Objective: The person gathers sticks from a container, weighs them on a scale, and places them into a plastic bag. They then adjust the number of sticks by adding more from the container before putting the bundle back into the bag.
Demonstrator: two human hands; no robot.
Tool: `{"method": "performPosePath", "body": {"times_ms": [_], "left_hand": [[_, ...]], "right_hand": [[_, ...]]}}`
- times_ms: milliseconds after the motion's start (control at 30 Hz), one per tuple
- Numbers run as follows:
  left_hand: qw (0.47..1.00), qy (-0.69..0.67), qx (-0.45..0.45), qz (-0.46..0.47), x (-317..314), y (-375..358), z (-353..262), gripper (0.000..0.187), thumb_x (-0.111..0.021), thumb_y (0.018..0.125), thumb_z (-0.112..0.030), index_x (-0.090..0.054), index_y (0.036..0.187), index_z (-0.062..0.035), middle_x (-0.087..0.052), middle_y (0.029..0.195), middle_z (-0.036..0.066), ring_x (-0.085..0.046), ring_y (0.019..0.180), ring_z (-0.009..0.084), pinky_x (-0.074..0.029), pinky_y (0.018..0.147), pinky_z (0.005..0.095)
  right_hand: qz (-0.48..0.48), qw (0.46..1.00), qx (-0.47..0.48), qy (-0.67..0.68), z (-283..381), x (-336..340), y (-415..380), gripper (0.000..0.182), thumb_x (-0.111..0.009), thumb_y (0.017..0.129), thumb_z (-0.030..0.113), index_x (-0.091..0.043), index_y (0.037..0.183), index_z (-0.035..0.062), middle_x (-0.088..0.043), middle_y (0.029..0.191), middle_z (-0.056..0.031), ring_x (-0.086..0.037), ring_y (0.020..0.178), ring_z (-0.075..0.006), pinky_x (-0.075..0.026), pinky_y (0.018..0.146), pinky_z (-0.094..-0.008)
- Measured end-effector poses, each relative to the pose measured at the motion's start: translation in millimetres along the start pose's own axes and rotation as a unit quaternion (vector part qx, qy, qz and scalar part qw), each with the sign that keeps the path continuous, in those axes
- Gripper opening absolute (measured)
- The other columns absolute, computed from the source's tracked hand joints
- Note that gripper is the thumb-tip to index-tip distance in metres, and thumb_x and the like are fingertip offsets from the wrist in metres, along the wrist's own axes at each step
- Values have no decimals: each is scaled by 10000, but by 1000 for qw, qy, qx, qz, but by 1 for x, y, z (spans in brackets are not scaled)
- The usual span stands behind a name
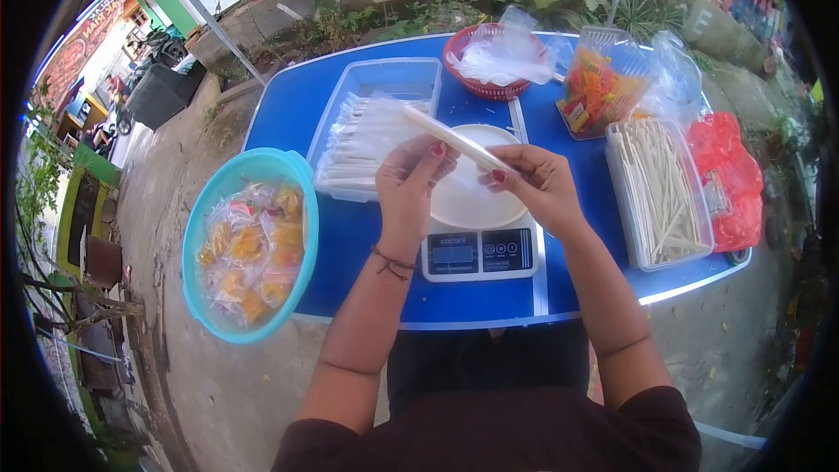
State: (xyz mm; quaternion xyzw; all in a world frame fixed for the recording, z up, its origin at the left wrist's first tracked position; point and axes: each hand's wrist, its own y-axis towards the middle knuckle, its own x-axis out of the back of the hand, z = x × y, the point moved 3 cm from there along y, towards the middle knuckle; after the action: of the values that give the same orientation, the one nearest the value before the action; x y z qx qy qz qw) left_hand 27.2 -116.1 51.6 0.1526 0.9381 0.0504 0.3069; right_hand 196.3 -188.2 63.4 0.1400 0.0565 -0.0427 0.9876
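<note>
Above a kitchen scale [480,255] with a round cream plate [476,203], a bundle of pale sticks in a clear wrapper [453,135] is held slantwise in both hands. My left hand [417,170] pinches it near the middle, thumb on top. My right hand [535,177] grips its lower right end between thumb and fingers. Left of the hands, a clear tray [384,72] holds several similar wrapped bundles. To the right stands a clear container [648,264] full of loose pale sticks [660,188].
A turquoise basin [194,253] with bagged food is at the left. A red basket [489,90] of plastic bags stands at the back of the blue table [350,297]. Farther right are a clear container of orange packets [594,92] and a red plastic bag [738,183].
</note>
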Motion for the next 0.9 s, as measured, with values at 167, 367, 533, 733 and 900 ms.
{"method": "performPosePath", "body": {"times_ms": [167,367,533,733,900], "left_hand": [[999,20,11,22,-1,-4,-1,183,-641,904,-65,-658,1053,38,-699,957,128,-682,866,181,-544,791,289],[1000,11,15,-5,2,-4,-3,185,-645,904,-88,-668,1035,41,-703,897,122,-690,807,183,-551,741,281],[998,66,-16,-6,1,-5,-6,201,-652,909,-114,-668,1025,48,-703,888,124,-690,786,177,-553,713,275],[995,90,-25,-21,-1,-7,-6,214,-656,908,-131,-665,1022,50,-703,862,126,-687,772,169,-556,706,273],[998,65,8,-7,2,-5,-5,229,-662,900,-138,-661,1036,46,-704,867,133,-690,770,176,-559,707,281]], "right_hand": [[32,999,-4,-10,3,-4,-2,288,-570,905,-62,-596,1191,-92,-677,1058,-164,-693,948,-208,-552,841,-259],[30,992,60,-111,7,-9,-8,358,-588,872,-74,-593,1230,-54,-694,1027,-142,-702,925,-189,-557,818,-266],[19,980,91,-175,10,-15,-12,387,-628,827,-58,-625,1209,5,-712,980,-119,-712,845,-154,-565,739,-272],[7,958,143,-247,16,-15,-13,466,-644,789,-50,-609,1243,46,-713,958,-128,-714,796,-174,-568,702,-277],[-10,923,216,-319,21,-19,-14,457,-645,758,-52,-635,1208,27,-700,1055,-156,-716,839,-224,-570,726,-289]]}}
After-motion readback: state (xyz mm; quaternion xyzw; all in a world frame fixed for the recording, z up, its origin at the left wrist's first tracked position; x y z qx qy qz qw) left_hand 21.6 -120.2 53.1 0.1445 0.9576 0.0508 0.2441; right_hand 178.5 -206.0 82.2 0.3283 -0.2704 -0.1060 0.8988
